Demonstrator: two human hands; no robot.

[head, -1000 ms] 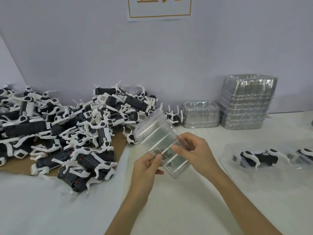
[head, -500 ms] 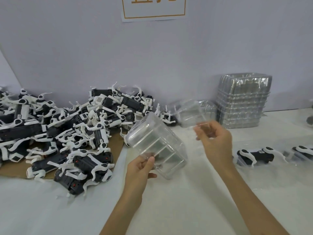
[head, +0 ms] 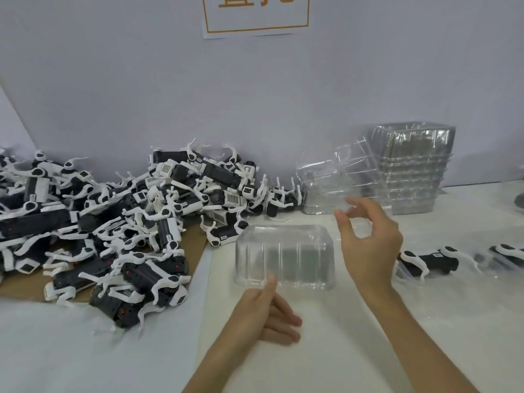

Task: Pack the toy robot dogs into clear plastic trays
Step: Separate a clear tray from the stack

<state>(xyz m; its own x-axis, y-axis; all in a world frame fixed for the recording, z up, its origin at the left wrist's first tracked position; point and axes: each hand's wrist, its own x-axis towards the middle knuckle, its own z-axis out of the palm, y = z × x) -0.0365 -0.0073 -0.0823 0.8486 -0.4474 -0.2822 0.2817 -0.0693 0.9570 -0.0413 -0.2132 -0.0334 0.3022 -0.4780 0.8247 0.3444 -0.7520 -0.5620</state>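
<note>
A clear plastic tray (head: 285, 255) lies bottom-up low over the white table. My left hand (head: 263, 313) holds its near rim, thumb on the edge and fingers stretched out below. My right hand (head: 368, 245) is raised to the tray's right. Its thumb and forefinger pinch the corner of a second clear tray (head: 350, 174), held tilted in the air. A big heap of black-and-white toy robot dogs (head: 136, 222) covers the left side. One toy dog (head: 428, 260) lies in a clear tray on the right, and another dog (head: 507, 251) lies beyond it.
A tall stack of clear trays (head: 414, 171) stands against the wall at back right, with a short stack (head: 317, 199) to its left. Brown cardboard (head: 195, 239) lies under the heap. A paper sign (head: 255, 15) hangs on the wall.
The two nested trays have come apart. My left hand has lowered one toward the table and turned it bottom-up, while my right hand has lifted the other up and to the right.
</note>
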